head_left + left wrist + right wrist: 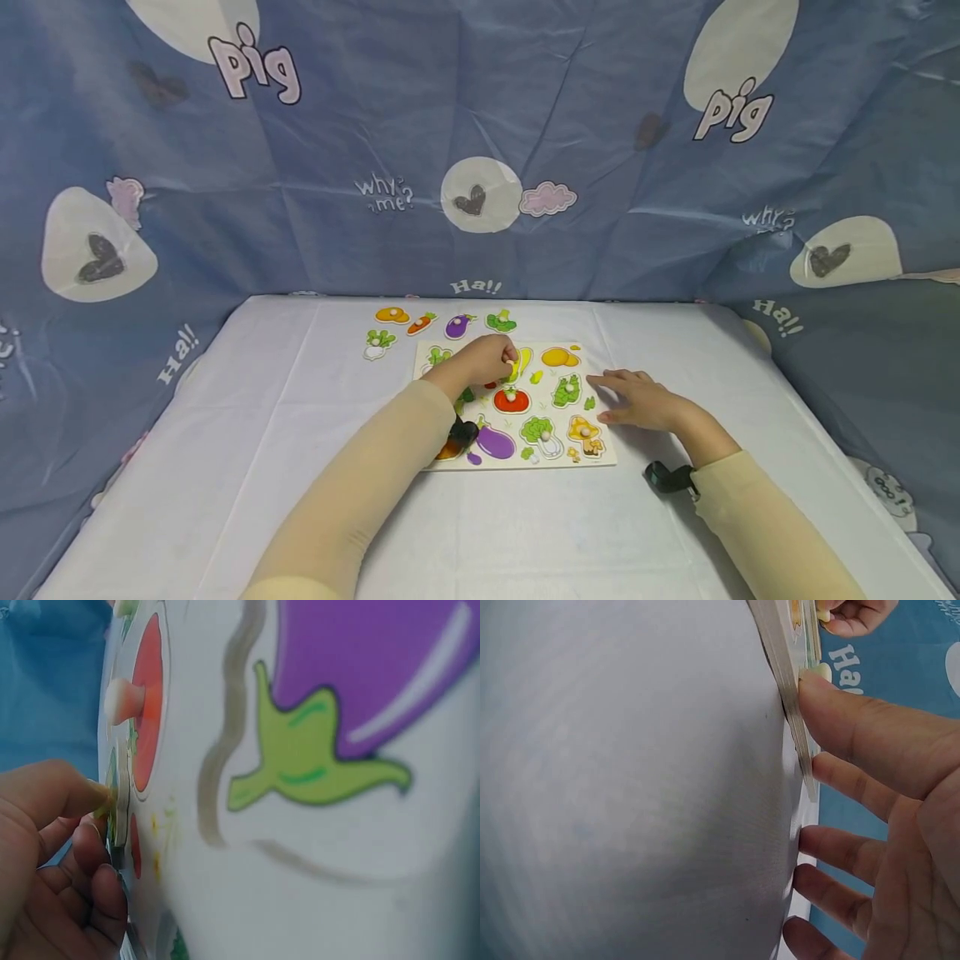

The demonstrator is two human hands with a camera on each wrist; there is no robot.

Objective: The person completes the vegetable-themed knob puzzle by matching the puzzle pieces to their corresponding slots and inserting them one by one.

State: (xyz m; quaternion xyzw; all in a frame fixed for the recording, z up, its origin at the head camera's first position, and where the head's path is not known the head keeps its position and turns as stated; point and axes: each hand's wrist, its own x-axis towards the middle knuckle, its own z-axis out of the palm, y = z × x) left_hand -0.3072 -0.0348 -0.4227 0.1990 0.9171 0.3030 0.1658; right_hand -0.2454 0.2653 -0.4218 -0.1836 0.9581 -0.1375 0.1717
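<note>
A white wooden vegetable puzzle board (472,461) lies on the table. Over its upper middle, my left hand (483,362) pinches a yellow-and-green knobbed puzzle piece (120,799) between thumb and fingers, beside the printed yellow shape (523,360). The tomato piece (512,403) sits just below, its knob standing up. At the board's right edge, my right hand (641,402) rests with fingers spread, and its thumb (840,712) touches the edge. Asparagus (567,390), cabbage (538,432) and mushroom (581,428) pieces sit on the board. My left arm hides the board's left part.
Beyond the board lie loose knobbed pieces: pumpkin (392,315), carrot (422,323), eggplant (457,327), broccoli (501,322) and radish (378,343). A white cloth (525,533) covers the table. A blue printed curtain (480,100) encloses its back and sides.
</note>
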